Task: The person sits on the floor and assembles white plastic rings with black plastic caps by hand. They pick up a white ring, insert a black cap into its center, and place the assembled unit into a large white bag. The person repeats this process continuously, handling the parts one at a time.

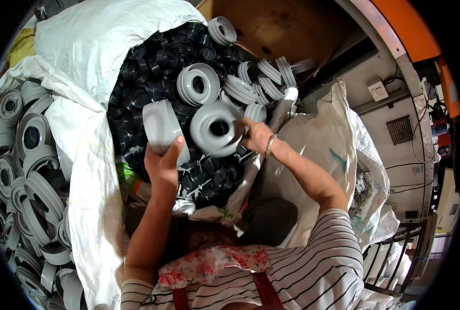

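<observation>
My left hand (162, 164) is closed around the lower edge of a grey ribbed plastic ring (160, 123), thumb on its near side. To its right, my right hand (259, 136) grips the right rim of a second grey plastic ring (204, 128), which is smeared by motion and has a dark hole in its middle. Both rings are above a heap of small black threaded plastic caps (131, 95). Another grey ring (199, 84) lies on the caps just beyond. Several more grey rings (240, 90) rest on the heap at the far right.
A white woven sack (93, 206) separates the black caps from many grey rings (32, 135) at the left. Pale sacks (312, 139) stand on the right. A brown cardboard sheet (286, 26) is behind the heap. A power socket (377, 89) sits on the grey machine frame.
</observation>
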Action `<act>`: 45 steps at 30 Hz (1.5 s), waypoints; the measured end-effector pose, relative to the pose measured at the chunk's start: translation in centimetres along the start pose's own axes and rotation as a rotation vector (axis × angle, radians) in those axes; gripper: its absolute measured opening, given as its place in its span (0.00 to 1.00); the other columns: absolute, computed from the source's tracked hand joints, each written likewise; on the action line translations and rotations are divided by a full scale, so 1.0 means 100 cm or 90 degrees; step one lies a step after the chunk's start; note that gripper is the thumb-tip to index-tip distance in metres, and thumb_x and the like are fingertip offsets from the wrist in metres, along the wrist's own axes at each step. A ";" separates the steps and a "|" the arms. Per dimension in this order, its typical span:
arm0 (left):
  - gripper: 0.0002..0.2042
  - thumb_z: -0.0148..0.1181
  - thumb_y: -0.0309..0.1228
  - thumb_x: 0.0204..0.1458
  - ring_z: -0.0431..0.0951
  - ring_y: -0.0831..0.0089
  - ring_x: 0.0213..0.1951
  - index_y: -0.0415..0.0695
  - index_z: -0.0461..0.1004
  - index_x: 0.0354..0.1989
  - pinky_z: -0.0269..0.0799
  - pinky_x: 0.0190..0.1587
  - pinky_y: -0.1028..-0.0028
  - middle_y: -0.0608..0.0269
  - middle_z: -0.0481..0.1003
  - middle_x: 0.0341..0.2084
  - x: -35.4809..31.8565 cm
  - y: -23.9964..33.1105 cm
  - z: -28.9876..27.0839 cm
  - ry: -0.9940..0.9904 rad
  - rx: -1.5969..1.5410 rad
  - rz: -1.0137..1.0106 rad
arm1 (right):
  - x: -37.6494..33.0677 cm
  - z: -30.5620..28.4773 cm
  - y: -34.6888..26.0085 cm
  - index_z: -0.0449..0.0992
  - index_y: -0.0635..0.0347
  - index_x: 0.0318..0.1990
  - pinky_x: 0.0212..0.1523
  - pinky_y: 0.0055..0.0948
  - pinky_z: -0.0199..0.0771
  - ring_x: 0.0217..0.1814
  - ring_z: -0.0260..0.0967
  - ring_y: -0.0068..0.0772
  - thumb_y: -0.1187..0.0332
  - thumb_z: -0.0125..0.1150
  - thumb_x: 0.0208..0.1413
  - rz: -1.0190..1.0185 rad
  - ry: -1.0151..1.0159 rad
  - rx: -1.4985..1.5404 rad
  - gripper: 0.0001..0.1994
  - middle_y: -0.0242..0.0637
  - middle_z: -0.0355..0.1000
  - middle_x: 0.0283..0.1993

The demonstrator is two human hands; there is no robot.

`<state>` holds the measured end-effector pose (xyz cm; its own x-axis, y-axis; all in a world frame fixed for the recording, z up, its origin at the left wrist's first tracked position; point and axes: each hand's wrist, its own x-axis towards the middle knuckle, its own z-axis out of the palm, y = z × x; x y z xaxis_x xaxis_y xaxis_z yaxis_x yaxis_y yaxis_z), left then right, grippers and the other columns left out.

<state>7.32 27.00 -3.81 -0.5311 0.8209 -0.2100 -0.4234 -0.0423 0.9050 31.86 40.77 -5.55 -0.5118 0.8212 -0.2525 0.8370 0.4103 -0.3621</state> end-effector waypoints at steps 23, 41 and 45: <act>0.19 0.65 0.31 0.46 0.73 0.75 0.37 0.36 0.71 0.44 0.68 0.42 0.75 0.61 0.74 0.37 0.026 -0.005 -0.002 0.036 0.233 -0.101 | 0.237 -0.105 0.387 0.52 0.81 0.56 0.58 0.36 0.63 0.59 0.64 0.49 0.34 0.60 0.37 0.609 0.468 0.244 0.54 0.60 0.61 0.58; 0.19 0.67 0.35 0.46 0.73 0.76 0.37 0.37 0.73 0.42 0.67 0.42 0.76 0.64 0.75 0.35 0.044 0.006 -0.021 0.079 0.178 0.006 | 0.070 -0.089 0.007 0.79 0.60 0.38 0.36 0.29 0.74 0.29 0.73 0.28 0.47 0.59 0.52 0.118 -0.281 0.142 0.22 0.38 0.74 0.25; 0.18 0.67 0.34 0.46 0.73 0.75 0.37 0.37 0.74 0.42 0.67 0.43 0.76 0.64 0.75 0.34 0.045 0.011 -0.025 0.095 0.137 0.007 | 0.063 -0.126 0.031 0.76 0.65 0.29 0.22 0.22 0.70 0.27 0.75 0.25 0.57 0.61 0.55 -0.007 -0.180 0.508 0.17 0.39 0.75 0.26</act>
<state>2.63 29.21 -4.74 -0.6443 0.7268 -0.2378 -0.2593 0.0848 0.9621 33.63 52.23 3.08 -0.6377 0.6449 -0.4213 0.4976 -0.0726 -0.8644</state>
